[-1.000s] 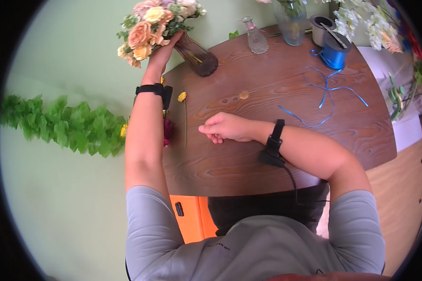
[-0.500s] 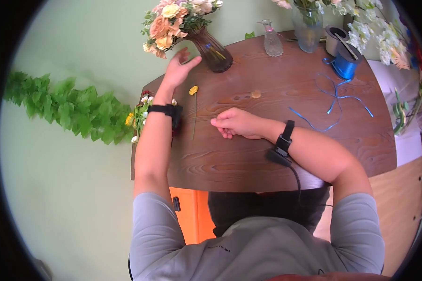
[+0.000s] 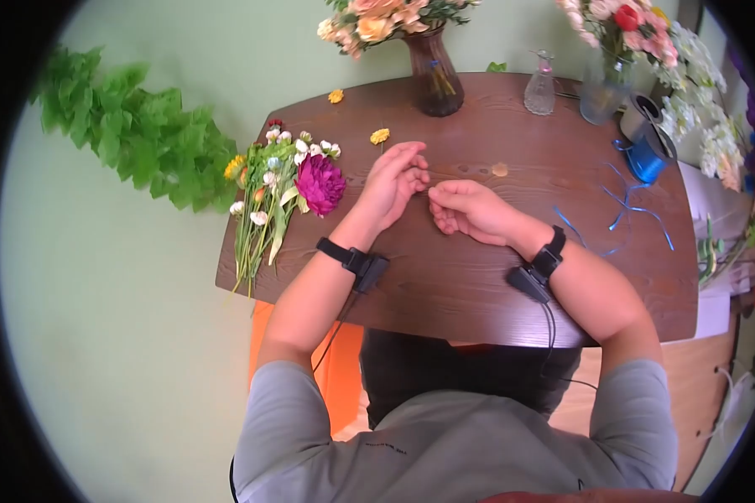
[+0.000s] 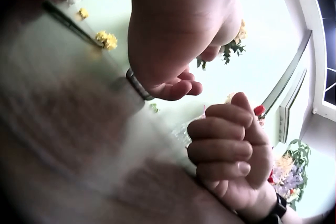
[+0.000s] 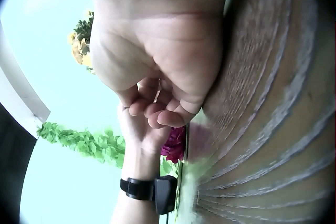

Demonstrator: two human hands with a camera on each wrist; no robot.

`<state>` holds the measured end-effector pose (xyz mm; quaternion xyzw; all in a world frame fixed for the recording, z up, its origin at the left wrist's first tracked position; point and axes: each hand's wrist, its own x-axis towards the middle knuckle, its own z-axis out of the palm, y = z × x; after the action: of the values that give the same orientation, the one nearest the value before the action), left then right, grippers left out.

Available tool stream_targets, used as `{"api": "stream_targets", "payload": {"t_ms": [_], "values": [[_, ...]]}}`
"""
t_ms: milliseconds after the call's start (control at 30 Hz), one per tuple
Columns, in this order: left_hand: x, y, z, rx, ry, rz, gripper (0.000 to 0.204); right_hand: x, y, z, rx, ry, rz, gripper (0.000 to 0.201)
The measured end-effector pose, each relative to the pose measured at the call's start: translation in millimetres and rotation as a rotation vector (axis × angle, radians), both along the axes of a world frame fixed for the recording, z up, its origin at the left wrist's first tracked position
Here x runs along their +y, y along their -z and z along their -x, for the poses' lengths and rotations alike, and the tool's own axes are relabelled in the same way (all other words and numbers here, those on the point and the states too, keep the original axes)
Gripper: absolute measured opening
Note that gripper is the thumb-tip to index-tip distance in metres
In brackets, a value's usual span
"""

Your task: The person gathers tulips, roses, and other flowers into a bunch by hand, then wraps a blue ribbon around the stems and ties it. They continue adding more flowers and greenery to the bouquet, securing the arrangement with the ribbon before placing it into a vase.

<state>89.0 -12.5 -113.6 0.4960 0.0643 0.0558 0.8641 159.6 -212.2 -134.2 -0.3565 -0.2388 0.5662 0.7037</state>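
Observation:
My left hand [image 3: 394, 184] is over the middle of the table, palm facing inward with loosely bent fingers and nothing in them. Just to its right, my right hand [image 3: 470, 210] rests low by the tabletop, its fingers loosely curled and holding nothing. The two hands face each other, a small gap apart. Behind the left hand lies a yellow flower [image 3: 380, 135] whose stem is partly hidden by that hand. At the back edge stands a brown glass vase [image 3: 436, 80] holding a peach and cream bouquet [image 3: 377, 23].
Left on the table lie a large magenta bloom [image 3: 320, 184] and loose stems with white flowers [image 3: 259, 218]. Another yellow bloom [image 3: 335, 96] is farther back. Small glass bottle [image 3: 540, 90], larger glass vase [image 3: 604, 92] and blue ribbon spool [image 3: 648, 158] stand back right; loose ribbon [image 3: 625, 207] trails nearby.
My left hand has let go of the brown vase's neck and come back beside the right hand. My right hand stays near its place. The head view has shifted left, showing more loose flowers.

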Motion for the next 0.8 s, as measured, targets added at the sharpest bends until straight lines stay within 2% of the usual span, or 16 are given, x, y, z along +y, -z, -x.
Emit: {"api": "stream_targets", "payload": {"t_ms": [167, 267, 400, 433, 533, 800], "values": [[2.6, 15.6, -4.6, 0.041, 0.124, 0.123, 0.028, -0.1, -2.8, -1.1, 0.011, -0.014, 0.007, 0.019], [9.3, 23.9, -7.2, -0.012, 0.183, 0.214, 0.029, 0.7, -8.0, 0.3, 0.009, -0.001, 0.034, 0.016], [10.9, 23.0, -6.0, 0.03, 0.183, 0.322, 0.027, 3.8, -10.9, 1.4, -0.01, 0.016, 0.06, 0.013], [7.9, 21.1, -5.5, 0.05, 0.143, 0.299, 0.026, 4.0, -12.7, 2.9, -0.019, 0.028, 0.068, 0.012], [9.0, 20.0, -4.8, 0.021, 0.186, 0.267, 0.027, 5.3, -12.8, 5.1, -0.012, 0.043, 0.088, 0.01], [7.2, 24.9, -6.7, 0.007, 0.163, 0.309, 0.025, 8.8, -22.9, 1.1, 0.025, 0.01, 0.19, 0.015]]}}
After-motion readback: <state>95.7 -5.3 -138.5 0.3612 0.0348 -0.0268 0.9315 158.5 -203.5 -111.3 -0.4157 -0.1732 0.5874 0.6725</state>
